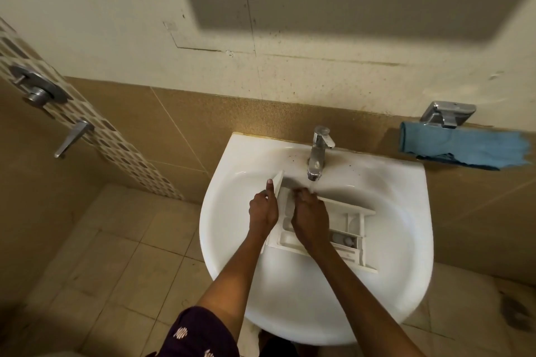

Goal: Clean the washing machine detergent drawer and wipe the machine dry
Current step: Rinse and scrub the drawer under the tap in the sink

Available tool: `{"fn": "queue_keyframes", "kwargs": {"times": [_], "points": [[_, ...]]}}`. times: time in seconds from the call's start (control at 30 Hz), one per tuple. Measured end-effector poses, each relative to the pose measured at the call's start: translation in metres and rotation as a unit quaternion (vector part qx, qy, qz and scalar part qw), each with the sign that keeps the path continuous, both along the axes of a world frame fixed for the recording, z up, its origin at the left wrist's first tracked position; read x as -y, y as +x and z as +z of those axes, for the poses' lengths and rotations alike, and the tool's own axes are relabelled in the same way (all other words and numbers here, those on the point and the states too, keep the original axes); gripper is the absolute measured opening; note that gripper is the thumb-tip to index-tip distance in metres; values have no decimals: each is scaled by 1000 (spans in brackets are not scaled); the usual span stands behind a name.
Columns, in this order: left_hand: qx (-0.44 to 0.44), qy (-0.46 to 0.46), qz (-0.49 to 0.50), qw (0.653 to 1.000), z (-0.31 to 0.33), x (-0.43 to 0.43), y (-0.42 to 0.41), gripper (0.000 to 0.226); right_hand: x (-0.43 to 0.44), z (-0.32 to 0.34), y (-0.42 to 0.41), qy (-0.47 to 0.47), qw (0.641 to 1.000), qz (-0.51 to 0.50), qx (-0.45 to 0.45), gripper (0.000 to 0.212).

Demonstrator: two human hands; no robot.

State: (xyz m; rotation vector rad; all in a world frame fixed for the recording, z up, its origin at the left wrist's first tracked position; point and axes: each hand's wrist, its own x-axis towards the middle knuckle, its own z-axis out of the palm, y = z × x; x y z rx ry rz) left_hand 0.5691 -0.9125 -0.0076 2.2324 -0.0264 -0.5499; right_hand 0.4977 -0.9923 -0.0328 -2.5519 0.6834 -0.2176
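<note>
The white detergent drawer (345,226) lies across the bowl of the white sink (232,240), its front panel at the left, its compartments facing up. My left hand (262,210) grips the front panel, thumb stretched along its edge. My right hand (309,216) rests inside a compartment with fingers curled under the stream from the chrome tap (319,151). Whether those fingers hold anything is hidden. Water runs from the spout onto my right fingers.
A blue cloth (461,148) hangs from a chrome holder (448,114) on the wall right of the sink. Shower valve handles (37,90) sit on the tiled strip at the left. Beige floor tiles lie below.
</note>
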Motion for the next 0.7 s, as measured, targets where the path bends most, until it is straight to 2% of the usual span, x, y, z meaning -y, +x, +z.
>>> {"fn": "queue_keyframes", "kwargs": {"times": [0.07,0.1,0.27,0.3,0.37,0.47,0.57,0.7], "points": [[0,1,1,1000,0,1,0,73,-1,6,2,18,996,-87,-27,46],[-1,1,2,1000,0,1,0,73,-2,9,6,14,995,-88,-34,47],[4,5,-4,1000,1,0,2,68,-12,2,8,-8,997,54,49,43],[2,7,-5,1000,1,-1,1,68,-8,-2,1,13,998,44,53,46],[3,8,-5,1000,1,-1,1,70,7,-4,-14,45,997,-39,39,50],[0,4,-1,1000,2,-1,1,71,14,-5,-20,24,996,-86,-14,56],[-3,6,1,1000,1,-1,1,68,2,2,-9,25,997,-70,-28,58],[1,2,2,1000,0,-1,1,66,1,5,-7,36,999,10,-22,62]]}}
